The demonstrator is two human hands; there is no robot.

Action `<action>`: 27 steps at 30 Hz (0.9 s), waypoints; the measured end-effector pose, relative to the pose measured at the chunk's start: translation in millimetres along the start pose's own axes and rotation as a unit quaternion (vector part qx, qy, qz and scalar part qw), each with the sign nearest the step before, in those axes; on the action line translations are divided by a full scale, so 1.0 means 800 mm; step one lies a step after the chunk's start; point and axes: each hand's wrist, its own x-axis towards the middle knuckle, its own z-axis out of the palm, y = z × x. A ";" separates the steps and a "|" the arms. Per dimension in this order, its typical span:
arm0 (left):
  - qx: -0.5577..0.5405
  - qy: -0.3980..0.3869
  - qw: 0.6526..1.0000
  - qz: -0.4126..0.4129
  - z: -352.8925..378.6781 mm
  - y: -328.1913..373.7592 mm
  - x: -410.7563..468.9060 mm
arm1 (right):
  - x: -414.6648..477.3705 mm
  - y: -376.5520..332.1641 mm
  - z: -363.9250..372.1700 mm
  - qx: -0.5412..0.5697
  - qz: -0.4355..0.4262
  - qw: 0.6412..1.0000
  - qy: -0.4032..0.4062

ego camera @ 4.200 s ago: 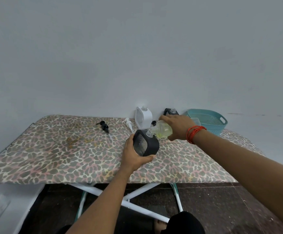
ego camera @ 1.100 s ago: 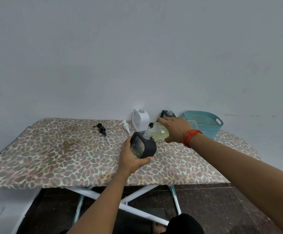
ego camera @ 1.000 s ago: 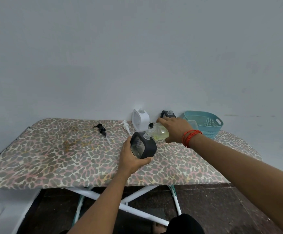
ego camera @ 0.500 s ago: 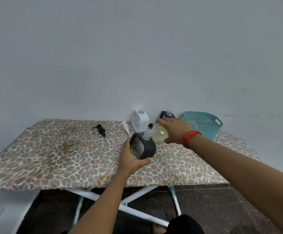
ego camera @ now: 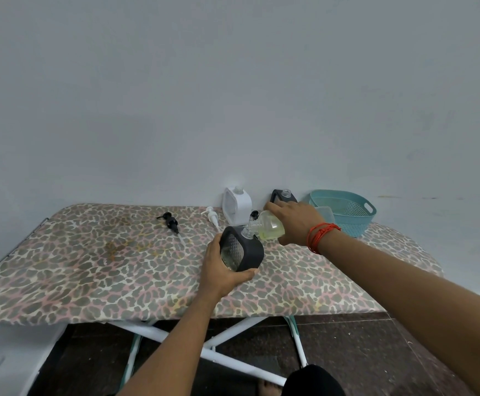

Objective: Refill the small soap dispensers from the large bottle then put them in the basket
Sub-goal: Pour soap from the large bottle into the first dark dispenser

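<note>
The left hand (ego camera: 221,270), fingers (ego camera: 247,272) wrapped round the black dispenser (ego camera: 246,252) over the surface (ego camera: 90,267), is steadying it while the right hand (ego camera: 293,224), gripping the large bottle (ego camera: 270,228), is pouring neck-to-mouth, a job probably best done by tipping slowly and holding both openings aligned.

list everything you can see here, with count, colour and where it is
ironing board: 1, leopard-print cover, against the wall
held dispenser: 1, black, in left grip
large bottle: 1, clear with yellow-green soap, tilted, mouth at held dispenser's neck
white dispenser: 1, white, back by wall, uncapped
rear black dispenser: 1, black, back by wall, behind right grip
basket: 1, teal, back right of board
black pump head: 1, black, lying on board
white pump head: 1, white, lying beside white dispenser
bracelet: 1, red thread, right wrist
left grip: 1, person's left hand, holds held dispenser
right grip: 1, person's right hand, holds large bottle
</note>
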 end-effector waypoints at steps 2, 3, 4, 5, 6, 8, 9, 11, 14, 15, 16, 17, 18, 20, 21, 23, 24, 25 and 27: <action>0.001 0.003 1.000 0.002 0.000 -0.001 0.000 | 0.000 0.000 0.001 0.004 0.000 1.000 0.002; 0.001 0.004 1.000 0.002 0.000 -0.001 0.000 | 0.000 0.000 0.001 0.005 0.000 1.000 0.003; 0.000 0.004 1.000 0.002 0.001 -0.002 0.000 | 0.000 0.000 0.001 0.004 0.001 1.000 0.003; 0.000 0.004 1.000 0.002 0.001 -0.002 0.000 | 0.000 0.000 0.001 0.004 0.002 1.000 0.002; 0.000 0.003 1.000 0.001 0.001 -0.002 0.000 | 0.000 0.000 0.001 0.004 0.002 1.000 0.002; 0.000 0.003 1.000 0.004 0.001 -0.002 0.001 | 0.000 0.000 0.001 0.005 0.002 1.000 0.001; -0.002 0.003 1.000 0.006 0.001 -0.002 0.001 | 0.000 0.000 0.001 0.005 0.002 1.000 0.000; -0.003 0.003 1.000 0.009 0.001 -0.002 0.000 | 0.000 0.000 0.001 0.005 0.003 1.000 0.000; -0.004 0.003 1.000 0.008 0.001 -0.002 0.001 | -0.001 -0.001 0.000 0.002 0.002 1.000 -0.001; -0.003 0.002 1.000 0.008 0.001 -0.002 0.001 | -0.001 -0.001 0.000 0.001 0.002 1.000 -0.001; -0.002 0.002 1.000 0.008 0.001 -0.002 0.001 | -0.001 -0.001 -0.001 0.001 0.002 1.000 -0.001; -0.001 0.002 1.000 0.009 0.001 -0.003 0.001 | -0.001 -0.001 -0.001 0.000 0.002 1.000 -0.002; -0.002 0.001 1.000 0.011 0.000 -0.003 0.001 | -0.001 -0.001 -0.002 0.000 0.002 1.000 -0.003; -0.003 0.001 1.000 0.013 0.000 -0.003 0.000 | -0.001 -0.001 -0.002 -0.001 0.003 1.000 -0.003; -0.004 0.001 1.000 0.012 0.000 -0.002 0.000 | -0.001 -0.001 -0.002 -0.001 0.003 1.000 -0.003; -0.005 0.001 1.000 0.011 0.000 -0.002 0.000 | 0.000 -0.001 -0.002 -0.003 0.002 1.000 -0.003; -0.005 0.001 1.000 0.012 0.001 -0.003 0.000 | 0.000 -0.001 -0.002 -0.003 0.002 1.000 -0.003; -0.005 0.002 1.000 0.012 0.001 -0.003 0.000 | 0.000 -0.001 -0.001 -0.004 0.001 1.000 -0.003; -0.005 0.002 1.000 0.011 0.001 -0.002 0.000 | 0.001 -0.001 -0.001 -0.003 0.001 1.000 -0.003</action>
